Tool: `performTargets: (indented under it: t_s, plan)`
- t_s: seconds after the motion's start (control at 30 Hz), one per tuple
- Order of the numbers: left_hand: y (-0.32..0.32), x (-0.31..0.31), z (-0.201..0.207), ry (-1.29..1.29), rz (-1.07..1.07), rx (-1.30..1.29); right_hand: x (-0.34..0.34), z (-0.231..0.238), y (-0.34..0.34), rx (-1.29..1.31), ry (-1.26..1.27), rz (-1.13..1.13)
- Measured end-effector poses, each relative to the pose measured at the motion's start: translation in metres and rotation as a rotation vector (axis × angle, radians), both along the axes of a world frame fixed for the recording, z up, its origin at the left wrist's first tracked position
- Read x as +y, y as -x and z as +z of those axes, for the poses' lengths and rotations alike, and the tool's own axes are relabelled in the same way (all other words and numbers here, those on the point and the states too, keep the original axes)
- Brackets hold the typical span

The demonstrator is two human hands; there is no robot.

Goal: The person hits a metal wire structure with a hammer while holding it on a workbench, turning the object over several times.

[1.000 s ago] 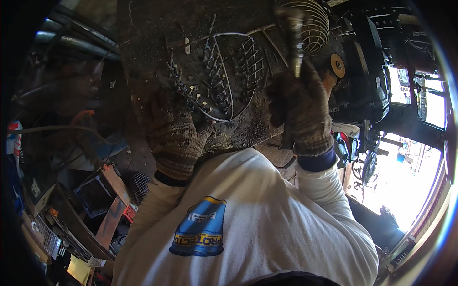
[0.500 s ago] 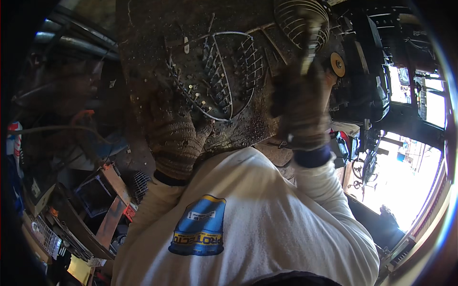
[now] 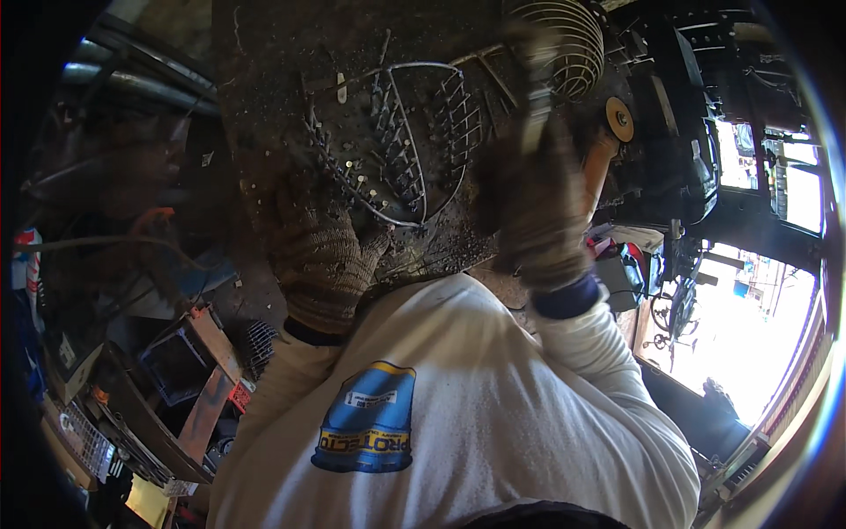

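1. A domed wire guard (image 3: 401, 141), made of a looped outer wire with short ribs crossing it, is lying on a dirty, grit-covered counter (image 3: 264, 97) directly in front of the person.
2. The left hand (image 3: 322, 256), in a brown knitted work glove, is pressing down on the counter at the lower left edge of the wire guard, its fingers curled and touching the wire there; whether they are actually gripping the wire I cannot tell.
3. The right hand (image 3: 533, 207), also gloved and blurred, is clenching around the handle of a tool (image 3: 533, 115) that is rising upward from the fist, just right of the wire guard; the tool's head is too blurred to make out.
4. A second, rounder wire cage (image 3: 564, 40) is sitting at the far right of the counter, just behind the raised tool.
5. A yellowish disc (image 3: 619, 119) with a dark centre is showing just right of the right hand.
6. The person's white long-sleeved shirt (image 3: 493, 414), with a blue and yellow printed patch on the chest, is filling the lower middle of the view.
7. Cluttered metal boxes and crates (image 3: 176, 361) are lying low on the left, well apart from the hands, and bright daylight is coming in at the lower right.
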State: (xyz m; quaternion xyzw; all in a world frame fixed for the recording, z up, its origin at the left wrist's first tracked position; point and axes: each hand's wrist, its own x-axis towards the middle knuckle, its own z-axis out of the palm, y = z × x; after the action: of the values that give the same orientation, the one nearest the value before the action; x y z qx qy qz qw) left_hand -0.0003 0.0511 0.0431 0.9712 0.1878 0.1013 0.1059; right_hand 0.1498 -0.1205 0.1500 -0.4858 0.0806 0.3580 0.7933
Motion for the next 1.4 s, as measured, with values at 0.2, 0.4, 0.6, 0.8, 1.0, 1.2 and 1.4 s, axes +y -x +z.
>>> performTargets:
  t_s: [0.2,0.4,0.6,0.8,1.0,1.2,1.4]
  plan:
    - [0.011,-0.001,-0.002,-0.011,0.009,0.025,0.0,0.03,0.006,-0.419,0.311,0.011]
    - [0.001,0.0,0.004,-0.073,-0.002,0.017,0.002,0.02,0.004,-0.654,0.437,-0.014]
    - [0.003,0.0,0.007,-0.092,-0.004,0.051,0.007,0.027,0.008,-0.579,0.362,0.119]
    - [-0.001,0.001,0.01,-0.092,-0.008,0.02,0.0,0.022,0.004,-0.446,0.344,0.007]
    - [-0.001,0.0,0.009,-0.077,-0.001,0.03,0.007,0.023,0.01,-0.428,0.628,0.326]
    - [-0.001,-0.001,0.01,-0.057,0.01,-0.049,-0.011,0.039,-0.007,-0.447,0.431,-0.011]
    - [0.001,0.0,0.009,-0.09,-0.005,-0.04,0.002,0.017,0.017,-0.412,0.327,0.077]
